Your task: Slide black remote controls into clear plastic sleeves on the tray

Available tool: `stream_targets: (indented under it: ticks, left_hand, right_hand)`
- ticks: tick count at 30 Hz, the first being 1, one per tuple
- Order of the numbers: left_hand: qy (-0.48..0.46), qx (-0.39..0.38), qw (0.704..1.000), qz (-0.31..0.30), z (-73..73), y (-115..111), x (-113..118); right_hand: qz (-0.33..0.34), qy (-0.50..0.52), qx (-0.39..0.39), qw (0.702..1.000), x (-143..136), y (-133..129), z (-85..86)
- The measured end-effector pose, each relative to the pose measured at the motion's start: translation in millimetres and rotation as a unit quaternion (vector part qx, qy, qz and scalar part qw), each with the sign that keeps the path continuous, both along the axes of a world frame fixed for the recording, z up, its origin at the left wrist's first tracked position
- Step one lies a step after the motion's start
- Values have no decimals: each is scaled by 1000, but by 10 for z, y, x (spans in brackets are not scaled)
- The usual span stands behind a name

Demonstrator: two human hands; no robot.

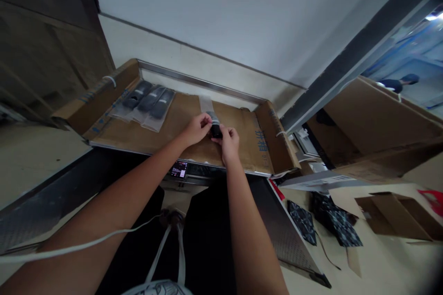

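Observation:
Over the cardboard-lined tray my two hands hold a small black object at the mouth of a clear plastic bag. The bag stretches away from me along the cardboard. My left hand is closed, its thumb and fingers pinching at the left side of the bag's opening. Thumb and fingers of my right hand grip the black object from the right. Exactly what it is cannot be made out. Several dark objects in clear bags lie side by side on the tray's left.
Folded cardboard flaps tied with white cable ties wall the tray's left and right. A lit phone-like screen sits below the front edge. Large cardboard boxes stand at right; dark patterned bags lie on the floor. A white cord crosses my left arm.

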State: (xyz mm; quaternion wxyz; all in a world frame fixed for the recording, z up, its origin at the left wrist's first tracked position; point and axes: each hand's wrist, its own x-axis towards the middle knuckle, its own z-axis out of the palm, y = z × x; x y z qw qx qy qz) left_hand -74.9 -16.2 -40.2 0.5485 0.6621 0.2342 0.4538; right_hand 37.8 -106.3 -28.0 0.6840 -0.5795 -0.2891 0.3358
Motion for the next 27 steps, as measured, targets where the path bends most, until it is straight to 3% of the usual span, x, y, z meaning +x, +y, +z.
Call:
stream_targets:
  ticks: [3,6,14,22,27]
  left_hand:
    - [-9,-4,998,55,11,45,-38]
    - [-11,-9,996,83,29,54,-75]
    - [-18,-36,998,38,51,-2,-74]
    - [-20,30,999,-10,44,-55,-94]
    - [-17,31,999,-17,87,-80,-113]
  right_hand:
    - [76,-5,32,997,-18,-60,0]
    - [95,-46,46,993,-32,-87,7]
    - [83,-9,52,995,-8,-43,-36]
    - [65,21,58,996,-15,18,-53]
    - [44,7,44,998,-24,68,-102]
